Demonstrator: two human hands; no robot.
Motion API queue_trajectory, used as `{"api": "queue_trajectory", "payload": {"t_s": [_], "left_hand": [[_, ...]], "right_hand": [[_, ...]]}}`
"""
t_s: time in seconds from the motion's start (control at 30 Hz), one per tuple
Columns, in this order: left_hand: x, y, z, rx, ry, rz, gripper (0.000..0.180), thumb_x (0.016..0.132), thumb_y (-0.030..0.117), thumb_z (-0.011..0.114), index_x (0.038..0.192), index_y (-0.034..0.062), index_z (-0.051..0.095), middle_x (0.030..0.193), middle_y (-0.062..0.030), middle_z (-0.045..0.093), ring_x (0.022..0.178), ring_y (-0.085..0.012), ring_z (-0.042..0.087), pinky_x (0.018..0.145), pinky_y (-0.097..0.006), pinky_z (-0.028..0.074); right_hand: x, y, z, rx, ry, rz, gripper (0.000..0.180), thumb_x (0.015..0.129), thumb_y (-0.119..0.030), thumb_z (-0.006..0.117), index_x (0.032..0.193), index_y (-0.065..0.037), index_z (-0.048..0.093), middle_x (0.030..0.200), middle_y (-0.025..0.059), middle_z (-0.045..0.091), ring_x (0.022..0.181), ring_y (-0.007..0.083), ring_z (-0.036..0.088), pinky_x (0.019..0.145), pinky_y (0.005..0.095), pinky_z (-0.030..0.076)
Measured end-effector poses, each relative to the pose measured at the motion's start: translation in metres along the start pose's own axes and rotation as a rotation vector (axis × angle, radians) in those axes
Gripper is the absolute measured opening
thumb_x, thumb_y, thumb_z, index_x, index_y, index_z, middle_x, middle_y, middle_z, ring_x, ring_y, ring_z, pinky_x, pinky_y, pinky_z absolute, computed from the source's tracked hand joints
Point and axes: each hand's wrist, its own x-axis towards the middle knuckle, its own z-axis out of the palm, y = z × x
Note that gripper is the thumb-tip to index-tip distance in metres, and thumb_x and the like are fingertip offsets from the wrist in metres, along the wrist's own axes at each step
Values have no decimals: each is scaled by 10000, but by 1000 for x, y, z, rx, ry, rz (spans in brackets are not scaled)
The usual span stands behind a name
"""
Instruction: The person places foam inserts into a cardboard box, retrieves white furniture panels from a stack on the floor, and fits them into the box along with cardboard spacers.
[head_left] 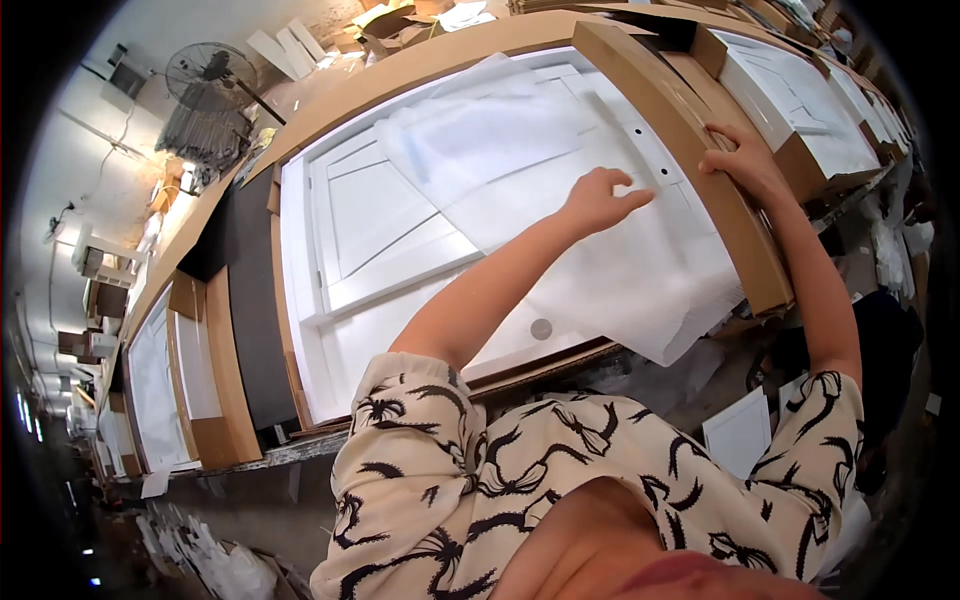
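Observation:
In front of me a white furniture panel with a framed door [400, 280] and diagonal trim lies flat in an open cardboard box. A thin, translucent white wrapping sheet [640, 290] covers much of it and hangs over the box's near edge. A whitish sheet [490, 140] lies over its far part. My left hand [605, 200] hovers above the wrapping, fingers loosely bent and thumb apart, with nothing in it. On the right, my right hand [742, 165] grips the top of a long brown cardboard side piece [690, 150], which stands along the panel's right side.
More open boxes with white panels stand in line: one box [800, 110] to the right, another [160, 390] to the left. A dark grey board [262, 300] lies left of the middle box. Further back stands a fan [210, 70]. Plastic scraps [200, 560] lie below at left.

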Motion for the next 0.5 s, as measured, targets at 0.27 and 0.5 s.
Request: {"api": "queue_trajectory", "payload": {"t_s": [0.27, 0.5], "left_hand": [[-24, -103, 14, 755, 224, 193, 641, 791, 308, 689, 1326, 76, 424, 1386, -206, 356, 1305, -360, 298, 1076, -432, 240], [-24, -99, 17, 773, 241, 179, 672, 751, 335, 728, 1287, 46, 444, 1343, -217, 379, 1266, -381, 334, 1040, -462, 263]], "right_hand": [[107, 76, 53, -147, -22, -19, 774, 494, -354, 707, 1202, -63, 596, 1056, 162, 641, 946, 257, 610, 828, 302, 460], [100, 90, 84, -354, 150, -105, 767, 477, -363, 697, 1207, -146, 605, 1026, 169, 655, 939, 300, 628, 814, 342, 496]]}}
